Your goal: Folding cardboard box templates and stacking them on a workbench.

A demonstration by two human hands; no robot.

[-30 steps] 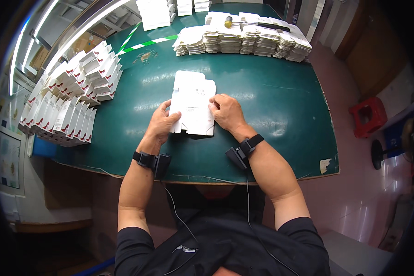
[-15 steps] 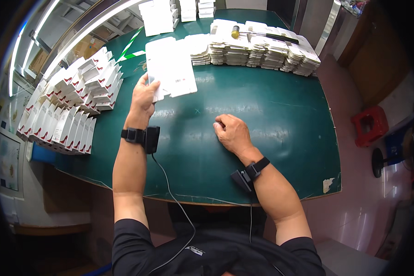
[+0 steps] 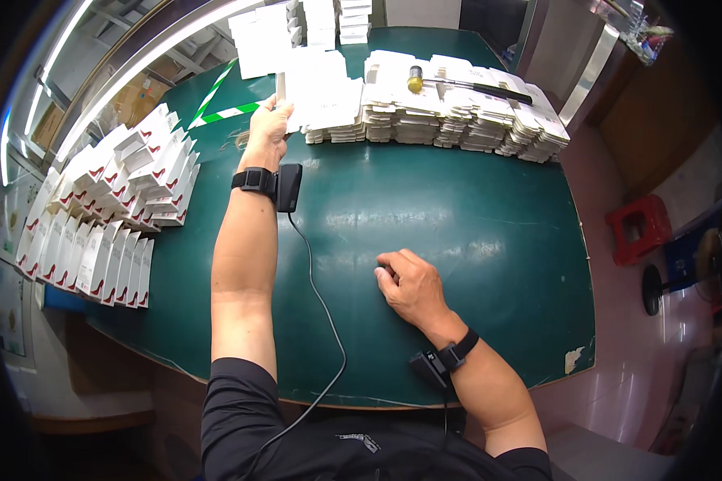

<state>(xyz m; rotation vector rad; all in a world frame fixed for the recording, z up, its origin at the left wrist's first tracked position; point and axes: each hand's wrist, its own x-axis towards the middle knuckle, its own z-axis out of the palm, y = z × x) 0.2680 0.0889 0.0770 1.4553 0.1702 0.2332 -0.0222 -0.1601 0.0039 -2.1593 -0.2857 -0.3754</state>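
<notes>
My left hand [image 3: 269, 128] reaches far out over the table, its fingers closed on the edge of a flat white carton [image 3: 313, 70]. That carton is at the left end of a row of piled flat cartons [image 3: 417, 120], overlapping the nearest pile; I cannot tell whether it rests on it. My right hand [image 3: 413, 287] lies on the green tabletop [image 3: 457, 192] with its fingers curled. A small dark spot shows between thumb and forefinger, but what it is, if anything, is hidden. Each wrist wears a black strap with a small cabled box.
A hammer [image 3: 473, 86] with a yellow head and dark handle lies across the piles. Assembled white boxes with red marks [image 3: 104, 200] are stacked at the left. More white cartons [image 3: 321, 24] stand at the far edge. A red stool [image 3: 640, 228] is on the floor to the right.
My left hand has moved away from me with the carton, bringing it to the pile at the row's left end. My right hand stays curled on the table. The view has shifted slightly.
</notes>
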